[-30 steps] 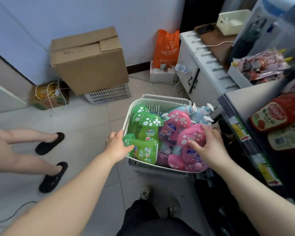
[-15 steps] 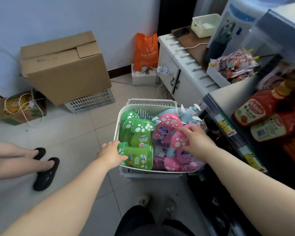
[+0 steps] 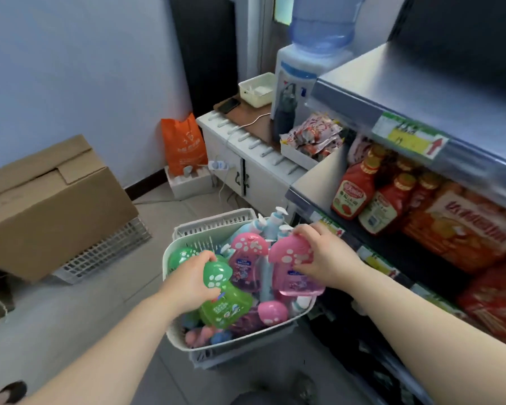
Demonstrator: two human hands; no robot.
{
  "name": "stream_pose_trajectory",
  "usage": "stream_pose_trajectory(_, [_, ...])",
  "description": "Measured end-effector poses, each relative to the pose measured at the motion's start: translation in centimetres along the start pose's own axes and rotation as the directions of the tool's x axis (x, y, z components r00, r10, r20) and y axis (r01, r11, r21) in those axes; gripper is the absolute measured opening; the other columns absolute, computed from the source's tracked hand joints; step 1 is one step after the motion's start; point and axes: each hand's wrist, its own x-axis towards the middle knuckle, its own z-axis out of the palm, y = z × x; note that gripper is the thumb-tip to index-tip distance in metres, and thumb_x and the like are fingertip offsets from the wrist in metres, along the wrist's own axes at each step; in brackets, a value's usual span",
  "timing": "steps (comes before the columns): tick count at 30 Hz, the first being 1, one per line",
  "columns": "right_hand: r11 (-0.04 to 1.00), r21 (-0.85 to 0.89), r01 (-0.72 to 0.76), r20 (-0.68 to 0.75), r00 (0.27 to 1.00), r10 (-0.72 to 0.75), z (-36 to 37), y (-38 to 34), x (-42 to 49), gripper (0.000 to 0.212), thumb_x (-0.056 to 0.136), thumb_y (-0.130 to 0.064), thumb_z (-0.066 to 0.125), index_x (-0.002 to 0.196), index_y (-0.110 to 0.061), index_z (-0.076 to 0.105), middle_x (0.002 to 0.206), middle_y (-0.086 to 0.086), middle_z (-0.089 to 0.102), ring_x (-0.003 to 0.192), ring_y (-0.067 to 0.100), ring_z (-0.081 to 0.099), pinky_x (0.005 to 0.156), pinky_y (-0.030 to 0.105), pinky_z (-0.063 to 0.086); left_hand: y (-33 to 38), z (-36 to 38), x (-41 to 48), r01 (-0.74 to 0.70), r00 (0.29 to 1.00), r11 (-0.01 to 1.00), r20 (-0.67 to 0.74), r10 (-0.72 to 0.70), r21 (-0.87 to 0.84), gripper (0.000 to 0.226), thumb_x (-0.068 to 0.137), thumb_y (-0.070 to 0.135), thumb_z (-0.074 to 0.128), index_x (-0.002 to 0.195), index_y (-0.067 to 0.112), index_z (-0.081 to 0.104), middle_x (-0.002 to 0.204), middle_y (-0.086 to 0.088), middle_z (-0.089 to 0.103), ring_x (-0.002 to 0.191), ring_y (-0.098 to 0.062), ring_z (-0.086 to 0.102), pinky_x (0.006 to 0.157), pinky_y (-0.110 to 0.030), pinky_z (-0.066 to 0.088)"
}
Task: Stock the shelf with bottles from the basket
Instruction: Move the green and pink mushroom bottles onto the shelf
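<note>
A pale green basket (image 3: 170, 260) on a grey crate holds several mushroom-capped bottles in green, pink and blue. My left hand (image 3: 192, 283) grips a green bottle (image 3: 224, 304) by its spotted cap, raised above the pile. My right hand (image 3: 323, 255) grips a pink bottle (image 3: 297, 276) by its cap, lifted at the basket's right side. Another pink bottle (image 3: 246, 260) stands upright between them. The shelf (image 3: 307, 185) rises at the right, its tiers holding red ketchup bottles (image 3: 354, 194).
A cardboard box (image 3: 47, 200) sits on a white crate at the left. A white cabinet (image 3: 246, 165) with a water dispenser (image 3: 304, 62) stands behind the basket, an orange bag (image 3: 183, 144) beside it. A black shoe (image 3: 13, 390) shows at the bottom left.
Both hands have closed on bottles and lifted them out of the pile. The view has swung right and up, so more of the shelf shows and the other person's legs have left the frame.
</note>
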Motion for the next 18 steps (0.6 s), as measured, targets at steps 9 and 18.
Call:
stream_pose_trajectory(9, [0.995,0.011,-0.096,-0.273,0.957,0.095,-10.2,-0.2,-4.3,0.065,0.069,-0.043,0.077,0.123,-0.033,0.043,0.112,-0.009,0.046,0.097,0.013,0.050,0.077,0.028,0.045,11.6,-10.8,3.3,-0.412,0.901,0.903,-0.091,0.423,0.120,0.057,0.067,0.032,0.080,0.116,0.034,0.050,0.111,0.006,0.060,0.097,-0.017,0.057,0.084,-0.032,0.046])
stream_pose_trajectory(18, [0.986,0.056,-0.156,-0.526,0.835,0.162,-20.3,0.3,-10.7,0.069,0.066,-0.044,0.081,0.125,-0.031,0.047,0.109,-0.012,0.049,0.096,0.009,0.050,0.083,0.027,0.047,25.4,-18.3,1.7,-0.742,0.655,0.667,-0.135,0.743,0.067,0.057,0.063,0.030,0.086,0.110,0.040,0.057,0.107,0.009,0.066,0.097,-0.010,0.063,0.092,-0.026,0.046])
